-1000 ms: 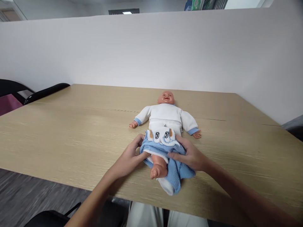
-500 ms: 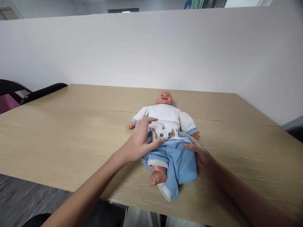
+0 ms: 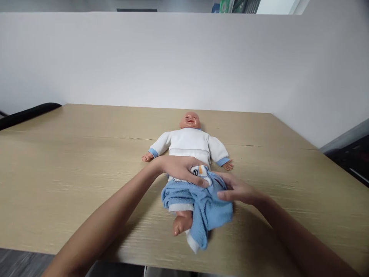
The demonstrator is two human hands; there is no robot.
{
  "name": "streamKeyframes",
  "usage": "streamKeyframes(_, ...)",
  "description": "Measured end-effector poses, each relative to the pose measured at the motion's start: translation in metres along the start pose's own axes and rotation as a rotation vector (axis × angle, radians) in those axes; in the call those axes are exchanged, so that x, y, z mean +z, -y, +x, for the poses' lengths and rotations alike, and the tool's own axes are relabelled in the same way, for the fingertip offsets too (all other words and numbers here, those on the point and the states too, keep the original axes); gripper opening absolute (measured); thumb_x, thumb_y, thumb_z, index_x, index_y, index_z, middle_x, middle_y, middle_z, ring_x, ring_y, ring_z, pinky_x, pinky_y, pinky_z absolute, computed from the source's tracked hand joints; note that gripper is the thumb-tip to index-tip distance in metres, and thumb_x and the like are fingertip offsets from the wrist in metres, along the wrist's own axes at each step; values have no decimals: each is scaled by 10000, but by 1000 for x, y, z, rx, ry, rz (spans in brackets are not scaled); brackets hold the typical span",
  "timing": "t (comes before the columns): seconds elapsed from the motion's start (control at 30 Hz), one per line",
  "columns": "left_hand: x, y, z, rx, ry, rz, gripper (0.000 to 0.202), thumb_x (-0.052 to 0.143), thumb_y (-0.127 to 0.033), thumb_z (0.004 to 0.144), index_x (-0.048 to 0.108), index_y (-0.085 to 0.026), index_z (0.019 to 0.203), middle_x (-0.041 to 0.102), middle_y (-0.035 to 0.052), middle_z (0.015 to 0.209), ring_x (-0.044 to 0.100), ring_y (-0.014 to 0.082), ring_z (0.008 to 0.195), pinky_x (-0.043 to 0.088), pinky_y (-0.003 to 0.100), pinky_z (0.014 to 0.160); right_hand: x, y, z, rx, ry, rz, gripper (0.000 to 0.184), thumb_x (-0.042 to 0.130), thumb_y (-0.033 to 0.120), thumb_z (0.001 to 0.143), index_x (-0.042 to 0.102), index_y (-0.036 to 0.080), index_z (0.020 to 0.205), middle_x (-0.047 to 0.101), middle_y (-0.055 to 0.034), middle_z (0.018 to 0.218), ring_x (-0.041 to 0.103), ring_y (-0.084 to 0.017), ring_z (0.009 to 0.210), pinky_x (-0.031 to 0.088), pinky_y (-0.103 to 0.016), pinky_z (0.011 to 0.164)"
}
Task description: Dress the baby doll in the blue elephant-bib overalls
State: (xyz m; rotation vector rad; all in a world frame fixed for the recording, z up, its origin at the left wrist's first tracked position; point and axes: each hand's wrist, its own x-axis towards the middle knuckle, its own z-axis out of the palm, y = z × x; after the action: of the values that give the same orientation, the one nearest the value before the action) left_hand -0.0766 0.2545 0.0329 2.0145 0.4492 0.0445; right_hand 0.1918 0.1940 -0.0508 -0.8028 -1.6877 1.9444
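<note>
The left hand (image 3: 183,168) and right hand (image 3: 238,189) pinch the blue trousers (image 3: 211,213) of the doll (image 3: 188,140) — near the front edge of the table (image 3: 83,177).

The doll head (image 3: 190,120) and foot (image 3: 182,222) look like smooth plastic, glossy with highlights. The shirt (image 3: 188,139) is matt, smooth cloth, while the trousers (image 3: 206,209) are rough, nubbly cloth like towelling. The table (image 3: 86,169) has a wood-grain surface with a low sheen; the wall (image 3: 173,61) is smooth and matt.

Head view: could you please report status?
Left bare hand, right bare hand touching fuzzy blue trousers. White-shirted plastic doll: one foot through white cuff, other unseen. Nothing visibly blocking.
</note>
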Motion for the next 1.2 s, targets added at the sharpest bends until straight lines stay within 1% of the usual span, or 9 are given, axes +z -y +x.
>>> streamKeyframes(0.17, 3, 7, 4, 25, 81, -59, 284, 671, -505, 1017, 671, -223, 987, 731, 5, 944, 675, 191, 853, 541, 283, 760, 11, 22, -10, 51, 22, -395, 396, 900, 392, 877, 738, 216, 1193, 771, -16, 1129, 717, -239, 991, 591, -301, 846)
streamKeyframes(0.3, 4, 12, 8, 27, 49, -57, 273, 678, -475, 1019, 714, -206, 1049, 744, 29, 949, 697, 215, 892, 569, 300, 779, 16, 29, -10, 18, -31, -492, 440, 871, 409, 903, 730, 232, 1281, 780, -25, 1137, 721, -253, 972, 596, -316, 822)
streamKeyframes(0.43, 2, 17, 9, 36, 45, -76, 280, 721, -454, 993, 743, -187, 1076, 782, 52, 1013, 719, 226, 917, 589, 308, 788, 15, 24, -10, 26, -3, -374, 282, 797, 476, 969, 752, 198, 989, 679, 6, 858, 611, -172, 745, 508, -260, 653)
streamKeyframes(0.6, -1, 25, 7, 6, 103, -165, 393, 861, -526, 885, 763, -201, 1083, 791, 20, 995, 743, 211, 901, 584, 275, 790, 10, 7, -11, -99, -156, -154, 384, 776, 553, 995, 767, 207, 1162, 705, -29, 1028, 635, -189, 904, 553, -277, 824)
streamKeyframes(0.73, -2, 31, 7, 56, 191, -239, 349, 938, -441, 821, 812, -211, 1052, 823, -1, 1012, 759, 201, 930, 604, 253, 827, 7, -1, -12, -44, -246, 13, 429, 728, 614, 1015, 775, 225, 1189, 729, -28, 1008, 650, -184, 870, 558, -266, 774)
streamKeyframes(0.87, -4, 32, 8, 117, 171, -210, 379, 841, -484, 938, 823, -208, 1197, 838, 14, 1177, 772, 207, 1098, 596, 251, 976, 9, 6, -13, 14, -99, -28, 524, 767, 582, 999, 690, 245, 1393, 744, -45, 1172, 687, -224, 1057, 578, -306, 912)
streamKeyframes(1.0, -3, 32, 10, 190, 201, -216, 411, 745, -488, 1021, 801, -203, 1313, 807, 41, 1339, 749, 224, 1240, 572, 269, 1092, 8, 11, -17, 93, 85, -131, 511, 884, 575, 880, 742, 193, 1189, 719, -34, 1064, 664, -217, 953, 570, -285, 814)
streamKeyframes(1.07, -1, 30, 11, 184, 212, -221, 412, 778, -461, 1001, 798, -211, 1328, 808, 34, 1339, 749, 224, 1250, 589, 264, 1071, 7, 10, -18, 104, 98, -176, 452, 930, 532, 836, 755, 187, 1069, 694, -16, 984, 643, -200, 903, 560, -270, 781)
streamKeyframes(1.2, 5, 18, 10, 97, 287, -260, 429, 955, -405, 823, 844, -205, 1186, 857, 28, 1133, 807, 233, 1044, 653, 263, 911, 6, 5, -16, 37, 72, -53, 389, 891, 501, 893, 776, 189, 1096, 712, -19, 987, 655, -180, 869, 577, -275, 795)
